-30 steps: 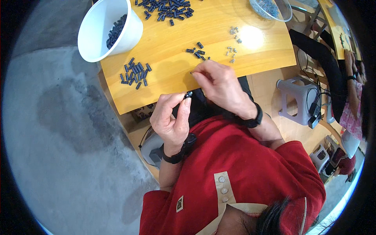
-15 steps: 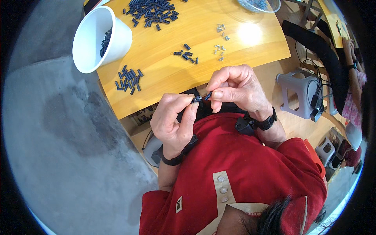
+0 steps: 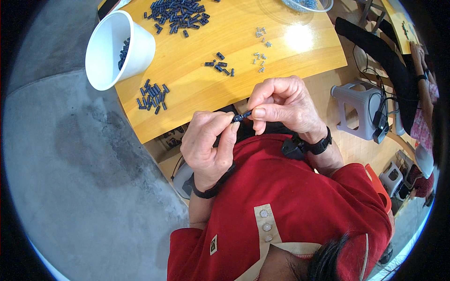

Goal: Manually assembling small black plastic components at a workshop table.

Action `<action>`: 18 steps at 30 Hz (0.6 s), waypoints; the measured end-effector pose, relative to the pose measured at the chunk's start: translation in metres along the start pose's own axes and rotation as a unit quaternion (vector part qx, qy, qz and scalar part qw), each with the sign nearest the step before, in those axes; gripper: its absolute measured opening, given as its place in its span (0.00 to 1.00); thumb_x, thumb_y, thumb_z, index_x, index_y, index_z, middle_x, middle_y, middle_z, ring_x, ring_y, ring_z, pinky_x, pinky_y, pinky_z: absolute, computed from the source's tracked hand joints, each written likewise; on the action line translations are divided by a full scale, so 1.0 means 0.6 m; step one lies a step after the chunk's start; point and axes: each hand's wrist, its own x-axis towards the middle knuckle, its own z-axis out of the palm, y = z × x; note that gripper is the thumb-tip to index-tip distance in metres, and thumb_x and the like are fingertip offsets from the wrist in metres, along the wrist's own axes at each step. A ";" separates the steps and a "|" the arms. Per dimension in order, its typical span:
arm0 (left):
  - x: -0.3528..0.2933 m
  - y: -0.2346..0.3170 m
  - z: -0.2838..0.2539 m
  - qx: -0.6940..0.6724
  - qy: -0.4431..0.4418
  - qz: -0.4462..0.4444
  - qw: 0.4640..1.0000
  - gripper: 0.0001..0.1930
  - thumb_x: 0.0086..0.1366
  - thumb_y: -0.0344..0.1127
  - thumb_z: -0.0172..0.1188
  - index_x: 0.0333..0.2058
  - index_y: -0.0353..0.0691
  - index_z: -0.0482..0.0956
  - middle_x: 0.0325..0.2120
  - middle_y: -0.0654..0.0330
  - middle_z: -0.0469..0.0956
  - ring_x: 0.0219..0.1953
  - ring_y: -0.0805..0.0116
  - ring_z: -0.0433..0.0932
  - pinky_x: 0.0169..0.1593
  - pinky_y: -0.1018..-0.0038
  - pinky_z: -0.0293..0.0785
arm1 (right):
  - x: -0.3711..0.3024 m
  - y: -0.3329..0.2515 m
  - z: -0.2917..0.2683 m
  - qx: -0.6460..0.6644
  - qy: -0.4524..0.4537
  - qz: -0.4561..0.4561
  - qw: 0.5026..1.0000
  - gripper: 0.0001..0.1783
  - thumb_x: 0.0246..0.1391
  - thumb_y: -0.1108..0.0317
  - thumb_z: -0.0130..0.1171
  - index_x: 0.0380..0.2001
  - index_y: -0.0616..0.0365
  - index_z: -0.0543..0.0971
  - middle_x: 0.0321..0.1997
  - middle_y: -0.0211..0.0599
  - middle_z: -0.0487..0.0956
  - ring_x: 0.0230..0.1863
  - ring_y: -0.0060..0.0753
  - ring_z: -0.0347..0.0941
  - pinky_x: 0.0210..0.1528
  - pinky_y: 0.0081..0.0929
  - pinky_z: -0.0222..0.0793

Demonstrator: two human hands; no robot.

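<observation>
My left hand [image 3: 206, 143] pinches a small black plastic part [image 3: 237, 118] between thumb and forefinger. From the other side my right hand [image 3: 283, 105] grips a second small dark piece [image 3: 247, 114], its end meeting the first part. Both hands are in front of the near table edge, above my lap. Beyond them on the yellow wooden table [image 3: 187, 91] lie a few loose black parts [image 3: 220, 64] and small silver screws [image 3: 260, 58]. A neat cluster of black parts [image 3: 152, 96] sits to the left, and a larger pile [image 3: 176, 14] at the back.
A white tub [image 3: 145, 47] with black parts inside leans at the table's left edge. At the back right stands a clear bowl [image 3: 323, 5] of small metal pieces. A grey plastic stool [image 3: 344, 110] and cables are on the right, with another person's arm [image 3: 420, 70] farther off.
The two small pieces were slightly apart; now they touch end to end and line up. My hands have barely shifted, and the view has moved slightly.
</observation>
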 end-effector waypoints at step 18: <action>0.000 0.001 -0.003 0.048 0.012 0.063 0.997 0.10 0.52 0.17 0.65 0.35 0.30 0.81 0.29 0.53 0.80 0.29 0.59 0.77 0.34 0.69 0.73 | -0.001 -0.011 0.015 -0.024 0.000 0.004 1.000 0.03 0.57 0.77 0.63 0.33 0.64 0.78 0.27 0.32 0.80 0.26 0.20 0.79 0.30 0.19 0.79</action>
